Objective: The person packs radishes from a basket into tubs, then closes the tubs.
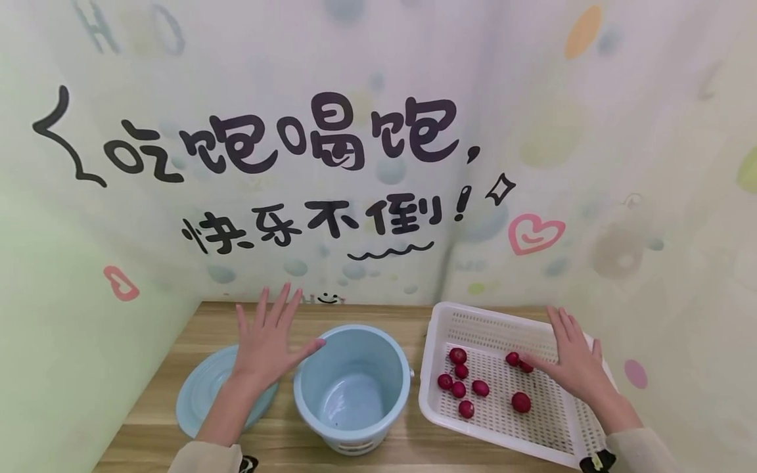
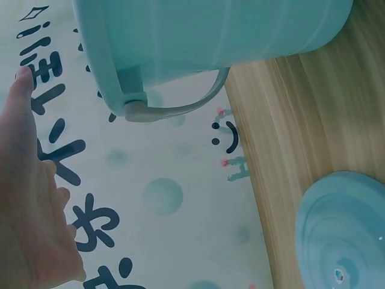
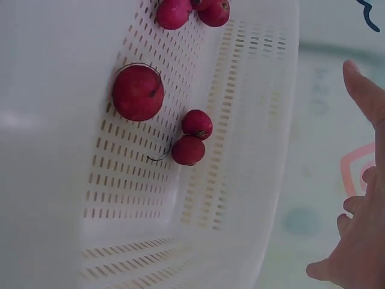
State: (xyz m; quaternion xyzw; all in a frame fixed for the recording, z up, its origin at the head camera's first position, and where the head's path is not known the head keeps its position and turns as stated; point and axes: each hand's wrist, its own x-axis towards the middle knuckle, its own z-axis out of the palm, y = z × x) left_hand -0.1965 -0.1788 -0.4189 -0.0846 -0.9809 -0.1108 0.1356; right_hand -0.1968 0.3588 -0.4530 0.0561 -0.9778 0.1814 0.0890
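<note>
On the wooden tabletop [image 1: 278,447] a pale blue round plastic bucket [image 1: 353,387] stands upright and empty at the middle, with its matching pale blue domed plastic lid [image 1: 204,387] lying flat at its nine o'clock. At the bucket's three o'clock sits a white perforated rectangular plastic basket [image 1: 473,322] holding small round red radishes [image 1: 521,402] scattered over its floor.

The left hand [image 1: 267,345] hovers with fingers spread and straight, holding nothing, above the lid's inner edge; its thumb tip reaches the bucket rim. The right hand [image 1: 572,361] is likewise flat and open above the basket's right side, gripping nothing, and its thumb looks to touch one of two radishes lying close together [image 1: 518,362] at its nine o'clock. The right hand is plainly the nearer to the radishes; the bucket lies beyond them, further toward nine o'clock.

The left wrist view alone shows the bucket's handle [image 2: 180,105] hanging against its side. The right wrist view shows the paired radishes [image 3: 192,139] touching, a thin root trailing from one, which the head view cannot resolve.
</note>
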